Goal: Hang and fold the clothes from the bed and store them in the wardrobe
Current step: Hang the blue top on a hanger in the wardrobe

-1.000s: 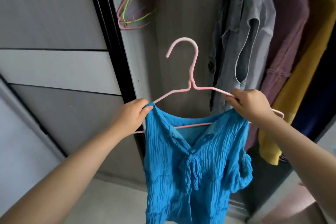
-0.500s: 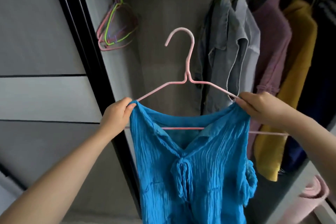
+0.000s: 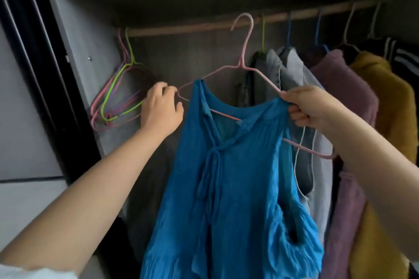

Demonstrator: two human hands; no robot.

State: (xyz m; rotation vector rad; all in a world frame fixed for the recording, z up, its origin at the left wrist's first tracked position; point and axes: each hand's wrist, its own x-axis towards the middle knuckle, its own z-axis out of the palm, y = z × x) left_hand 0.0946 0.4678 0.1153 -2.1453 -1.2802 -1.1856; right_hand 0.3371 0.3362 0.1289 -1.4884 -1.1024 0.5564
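Note:
A blue crinkled top (image 3: 235, 176) hangs on a pink wire hanger (image 3: 242, 65) inside the open wardrobe. My right hand (image 3: 310, 106) grips the hanger's right arm together with the top's right shoulder. My left hand (image 3: 161, 108) is off the cloth, just beside the hanger's bare left tip, with its fingers loosely curled. The hanger's hook reaches up to the level of the wooden rail (image 3: 181, 28), in the gap between the empty hangers and the hung clothes. The top's left shoulder sits partway up the hanger's left arm.
A bundle of empty pink, green and purple hangers (image 3: 113, 102) hangs at the rail's left end. Grey shirts (image 3: 290, 70), a mauve sweater (image 3: 347, 90) and a yellow garment (image 3: 387, 93) fill the right. The black door frame (image 3: 34, 75) stands at the left.
The hanger and top have risen, and the hook now reaches the rail. My left hand has let go of the top's left shoulder. My view has tilted upward.

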